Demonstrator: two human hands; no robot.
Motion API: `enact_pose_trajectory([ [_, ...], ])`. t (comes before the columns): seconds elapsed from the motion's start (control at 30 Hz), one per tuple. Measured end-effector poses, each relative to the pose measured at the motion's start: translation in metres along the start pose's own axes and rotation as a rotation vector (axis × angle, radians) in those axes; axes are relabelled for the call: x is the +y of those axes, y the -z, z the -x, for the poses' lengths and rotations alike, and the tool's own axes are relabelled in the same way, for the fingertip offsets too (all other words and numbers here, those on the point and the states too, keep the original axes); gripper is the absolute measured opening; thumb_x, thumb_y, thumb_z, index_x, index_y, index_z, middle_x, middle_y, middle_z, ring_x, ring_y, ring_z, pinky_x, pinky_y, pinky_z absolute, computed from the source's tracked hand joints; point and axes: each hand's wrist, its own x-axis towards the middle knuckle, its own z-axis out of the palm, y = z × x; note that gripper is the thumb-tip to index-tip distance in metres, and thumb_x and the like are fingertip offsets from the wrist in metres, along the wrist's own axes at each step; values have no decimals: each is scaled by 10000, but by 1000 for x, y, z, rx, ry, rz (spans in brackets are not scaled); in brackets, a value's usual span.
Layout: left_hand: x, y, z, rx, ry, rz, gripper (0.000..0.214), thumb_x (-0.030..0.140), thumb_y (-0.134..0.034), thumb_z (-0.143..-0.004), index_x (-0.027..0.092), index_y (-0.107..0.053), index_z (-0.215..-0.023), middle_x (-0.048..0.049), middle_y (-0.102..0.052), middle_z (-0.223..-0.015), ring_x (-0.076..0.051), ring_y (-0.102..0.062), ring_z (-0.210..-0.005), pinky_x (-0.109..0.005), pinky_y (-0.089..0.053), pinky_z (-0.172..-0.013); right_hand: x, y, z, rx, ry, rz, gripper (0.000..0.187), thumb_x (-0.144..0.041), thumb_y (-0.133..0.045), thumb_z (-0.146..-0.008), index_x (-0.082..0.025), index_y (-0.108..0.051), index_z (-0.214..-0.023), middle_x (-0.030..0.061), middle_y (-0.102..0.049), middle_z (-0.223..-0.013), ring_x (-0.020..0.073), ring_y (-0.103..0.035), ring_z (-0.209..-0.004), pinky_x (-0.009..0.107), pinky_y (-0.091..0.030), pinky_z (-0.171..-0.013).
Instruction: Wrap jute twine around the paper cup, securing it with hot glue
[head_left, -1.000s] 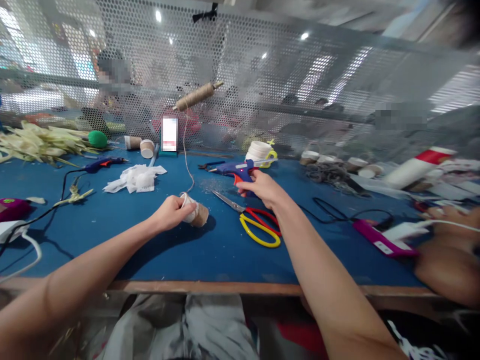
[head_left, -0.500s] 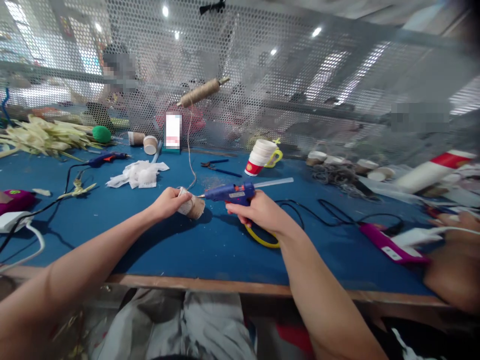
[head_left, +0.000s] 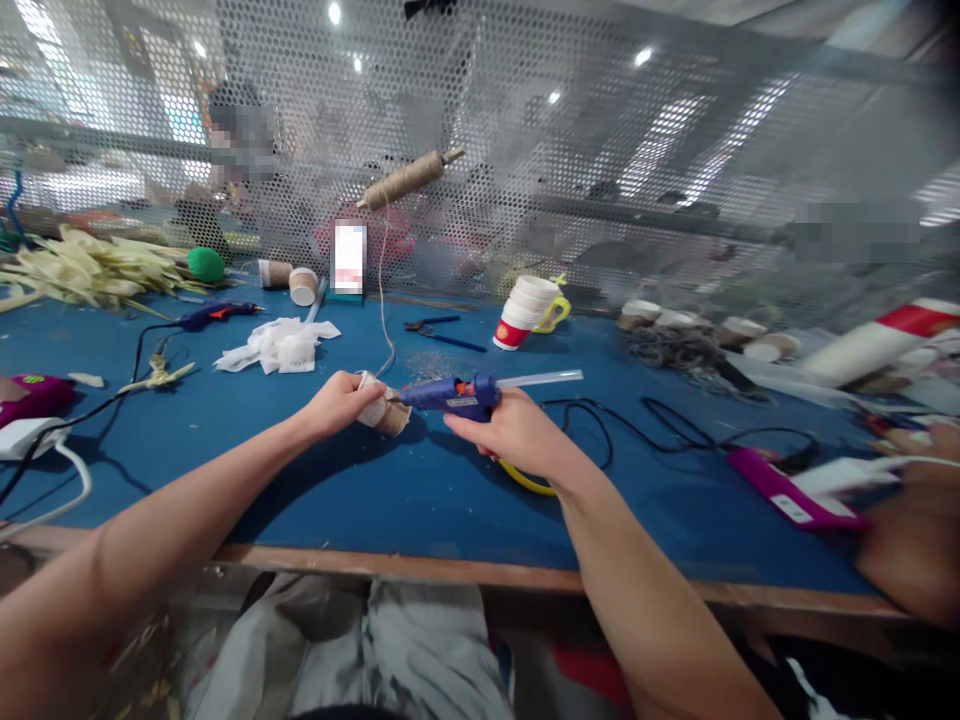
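Observation:
My left hand [head_left: 335,402] is closed round a small paper cup [head_left: 388,412] partly wrapped in twine, lying on its side on the blue table [head_left: 420,500]. My right hand [head_left: 510,435] grips a blue glue gun [head_left: 450,394], whose nozzle touches the cup. A clear glue stick [head_left: 540,379] juts from the gun's back. A strand of twine [head_left: 382,300] runs from the cup up to a spool [head_left: 405,179] hung on the mesh wall. Yellow-handled scissors [head_left: 525,480] lie partly hidden under my right hand.
A stack of cups [head_left: 525,310], pliers [head_left: 439,335], white gauze [head_left: 281,345], a second glue gun [head_left: 214,315], dried leaves [head_left: 82,270] and cables lie on the table. Another person's hand [head_left: 915,520] and a pink device [head_left: 780,490] are at the right.
My right hand lifted the glue gun from the table's middle and brought it left, until its nozzle met the cup. The left hand kept hold of the cup.

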Motion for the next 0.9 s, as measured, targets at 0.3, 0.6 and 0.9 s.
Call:
enact_pose_trajectory([
  [0.3, 4, 0, 3, -6, -3, 19, 318, 400, -487, -665, 105, -594, -613, 22, -485, -493, -74, -368, -452, -203, -271, -456, 0, -1, 3, 19, 70, 50, 210, -281, -534, -704, -192, -484, -521, -40, -476, -406, 98, -449, -390, 227, -375, -423],
  [0.6, -1, 0, 0, -7, -14, 14, 333, 414, -487, -665, 103, -599, -623, 13, -499, -505, -78, -379, -450, -207, -280, -456, -1, 1, 3, 19, 82, 68, 231, -269, -534, -700, -192, -449, -499, -43, -466, -403, 93, -441, -393, 218, -362, -419],
  [0.9, 0, 0, 1, 8, -16, 2, 333, 416, -491, -664, 107, -574, -572, 19, -481, -485, -76, -376, -448, -206, -273, -447, 2, 1, 2, 72, 118, 107, 148, -278, -531, -708, -188, -537, -590, -33, -491, -455, 120, -475, -471, 238, -385, -489],
])
